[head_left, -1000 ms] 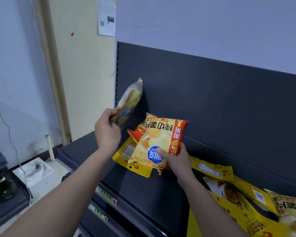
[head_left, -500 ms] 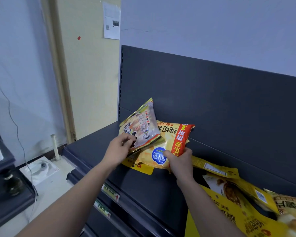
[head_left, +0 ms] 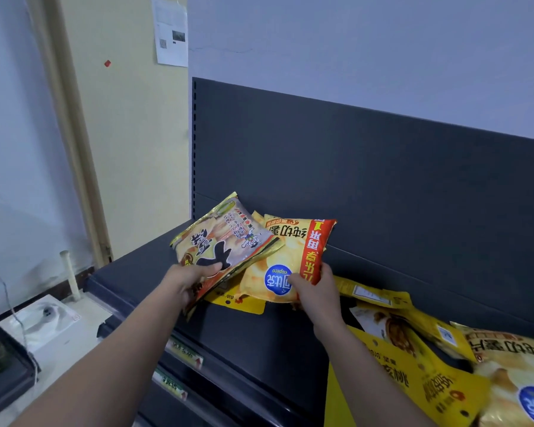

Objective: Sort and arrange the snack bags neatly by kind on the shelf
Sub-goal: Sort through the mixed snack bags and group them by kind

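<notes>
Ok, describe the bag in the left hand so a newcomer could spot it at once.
At the left end of the dark shelf, the left hand grips a snack bag overlapping a yellow chip bag with a red stripe. Unlike its yellow neighbours, its face is greyish with big black characters.

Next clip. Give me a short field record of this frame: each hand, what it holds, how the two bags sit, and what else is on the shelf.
left hand: grips the grey-and-yellow cartoon bag by its near end
right hand: grips the red-banded yellow chip bag at its near edge
overlap: cartoon bag lies partly over chip bag's left side
underneath: flat yellow packet on the shelf
right side: mixed heap of yellow bags
sorting: not yet done
</notes>
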The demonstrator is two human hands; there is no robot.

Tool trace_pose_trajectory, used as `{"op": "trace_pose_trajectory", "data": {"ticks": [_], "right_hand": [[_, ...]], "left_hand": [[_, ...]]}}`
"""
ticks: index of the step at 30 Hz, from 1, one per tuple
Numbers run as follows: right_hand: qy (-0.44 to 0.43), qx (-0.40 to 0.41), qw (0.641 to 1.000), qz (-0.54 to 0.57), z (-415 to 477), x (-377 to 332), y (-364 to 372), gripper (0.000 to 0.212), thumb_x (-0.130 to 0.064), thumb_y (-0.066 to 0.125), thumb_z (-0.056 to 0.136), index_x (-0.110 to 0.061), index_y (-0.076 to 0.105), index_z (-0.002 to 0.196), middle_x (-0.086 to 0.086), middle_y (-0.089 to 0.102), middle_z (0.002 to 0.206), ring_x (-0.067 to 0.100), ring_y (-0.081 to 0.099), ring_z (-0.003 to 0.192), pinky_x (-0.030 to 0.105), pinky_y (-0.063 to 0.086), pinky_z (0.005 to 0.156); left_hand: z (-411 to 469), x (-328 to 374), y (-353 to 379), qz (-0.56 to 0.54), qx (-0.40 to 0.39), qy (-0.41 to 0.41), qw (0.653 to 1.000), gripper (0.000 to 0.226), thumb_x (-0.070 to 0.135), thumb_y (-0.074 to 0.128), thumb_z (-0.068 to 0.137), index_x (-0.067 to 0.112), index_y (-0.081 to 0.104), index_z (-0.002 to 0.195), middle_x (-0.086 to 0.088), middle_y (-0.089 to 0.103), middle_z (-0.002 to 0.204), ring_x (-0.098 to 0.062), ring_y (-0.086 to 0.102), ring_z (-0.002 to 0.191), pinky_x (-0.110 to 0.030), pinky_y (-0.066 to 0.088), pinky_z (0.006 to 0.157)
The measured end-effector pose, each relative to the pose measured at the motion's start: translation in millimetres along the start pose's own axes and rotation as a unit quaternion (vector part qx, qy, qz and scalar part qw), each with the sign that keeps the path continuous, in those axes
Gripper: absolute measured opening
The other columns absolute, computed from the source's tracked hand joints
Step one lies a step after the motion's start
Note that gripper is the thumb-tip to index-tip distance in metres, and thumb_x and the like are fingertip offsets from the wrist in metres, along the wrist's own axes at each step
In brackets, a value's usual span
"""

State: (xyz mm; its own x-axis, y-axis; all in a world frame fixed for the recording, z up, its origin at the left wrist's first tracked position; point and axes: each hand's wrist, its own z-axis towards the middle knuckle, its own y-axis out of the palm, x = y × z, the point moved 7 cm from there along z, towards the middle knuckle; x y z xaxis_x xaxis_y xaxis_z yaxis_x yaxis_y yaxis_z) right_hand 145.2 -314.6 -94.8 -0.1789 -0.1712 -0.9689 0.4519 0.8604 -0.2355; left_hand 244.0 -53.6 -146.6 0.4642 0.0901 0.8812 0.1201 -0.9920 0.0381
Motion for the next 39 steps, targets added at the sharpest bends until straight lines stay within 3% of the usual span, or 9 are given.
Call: {"op": "trace_pose_trajectory", "data": {"ticks": [4,6,11,15,18,22,26,32,39], "right_hand": [[-0.012,0.023,1.0,0.017,-2,-5,-6,0.049,-0.024,0.072,0.083,-0.031,0.041,0.121,-0.012,0.058,0.102,0.012,0.064,0.095,0.044,0.057,0.086],[-0.023,0.042,0.999,0.02,-3,-8,-10,0.055,-0.023,0.071,0.083,-0.027,0.041,0.128,-0.007,0.059,0.108,0.013,0.063,0.096,0.042,0.057,0.084],[-0.049,0.081,0.994,0.061,-10,-14,-26,0.062,-0.018,0.071,0.086,-0.025,0.033,0.134,-0.003,0.055,0.116,0.004,0.059,0.091,0.022,0.05,0.065],[-0.093,0.126,0.984,0.087,-19,-24,-46,0.057,-0.019,0.075,0.084,-0.028,0.034,0.123,-0.008,0.055,0.11,0.0,0.06,0.091,0.017,0.049,0.065],[-0.122,0.172,0.974,0.088,-29,-30,-73,0.055,-0.023,0.075,0.083,-0.031,0.037,0.122,-0.018,0.052,0.105,0.0,0.058,0.092,0.023,0.053,0.075],[-0.135,0.238,0.957,0.09,-45,-26,-120,0.06,-0.03,0.075,0.082,-0.031,0.042,0.133,-0.003,0.054,0.127,0.014,0.057,0.114,0.042,0.055,0.089],[-0.148,0.302,0.937,0.095,-71,-21,-182,0.061,-0.028,0.075,0.084,-0.033,0.044,0.136,-0.001,0.055,0.128,0.015,0.057,0.113,0.037,0.054,0.091],[-0.158,0.379,0.907,0.099,-125,-5,-280,0.065,-0.029,0.075,0.083,-0.039,0.043,0.138,-0.006,0.052,0.127,0.013,0.055,0.115,0.043,0.053,0.095],[-0.159,0.447,0.874,0.107,-201,19,-400,0.063,-0.021,0.077,0.08,-0.038,0.05,0.135,-0.004,0.058,0.128,0.014,0.06,0.114,0.038,0.052,0.097]], "left_hand": [[-10,5,10,-0.109,-0.047,0.002,0.993,0.071,0.0,0.084,0.06,-0.012,0.053,0.121,-0.022,0.069,0.083,-0.028,0.069,0.058,-0.041,0.057,0.05],[-13,9,13,-0.125,-0.041,0.022,0.991,0.059,-0.01,0.073,0.073,-0.013,0.048,0.126,-0.024,0.069,0.091,-0.025,0.067,0.05,-0.037,0.053,0.043],[-26,29,22,-0.218,-0.057,0.091,0.97,0.058,-0.007,0.073,0.076,-0.002,0.042,0.125,-0.025,0.062,0.119,-0.035,0.069,0.083,-0.054,0.058,0.067],[-57,53,48,-0.234,-0.088,0.162,0.955,0.044,-0.012,0.066,0.08,0.013,0.042,0.108,-0.013,0.064,0.107,-0.022,0.065,0.075,-0.035,0.056,0.059],[-84,69,69,-0.225,-0.113,0.197,0.948,0.044,-0.012,0.066,0.082,0.014,0.044,0.111,-0.004,0.064,0.096,-0.015,0.064,0.067,-0.023,0.052,0.046],[-110,72,102,-0.201,-0.159,0.221,0.941,0.041,-0.012,0.066,0.081,0.018,0.047,0.102,-0.001,0.065,0.095,-0.016,0.065,0.076,-0.031,0.056,0.06],[-139,62,143,-0.219,-0.213,0.205,0.93,0.045,-0.015,0.065,0.079,0.014,0.047,0.108,-0.003,0.064,0.09,-0.015,0.066,0.071,-0.025,0.056,0.053],[-197,28,215,-0.215,-0.282,0.163,0.921,0.042,-0.013,0.067,0.076,0.016,0.051,0.102,-0.008,0.07,0.101,-0.023,0.069,0.085,-0.037,0.059,0.069],[-294,-19,298,-0.196,-0.342,0.142,0.908,0.048,-0.016,0.066,0.076,0.011,0.05,0.112,-0.007,0.07,0.098,-0.019,0.069,0.078,-0.029,0.058,0.057]]}}
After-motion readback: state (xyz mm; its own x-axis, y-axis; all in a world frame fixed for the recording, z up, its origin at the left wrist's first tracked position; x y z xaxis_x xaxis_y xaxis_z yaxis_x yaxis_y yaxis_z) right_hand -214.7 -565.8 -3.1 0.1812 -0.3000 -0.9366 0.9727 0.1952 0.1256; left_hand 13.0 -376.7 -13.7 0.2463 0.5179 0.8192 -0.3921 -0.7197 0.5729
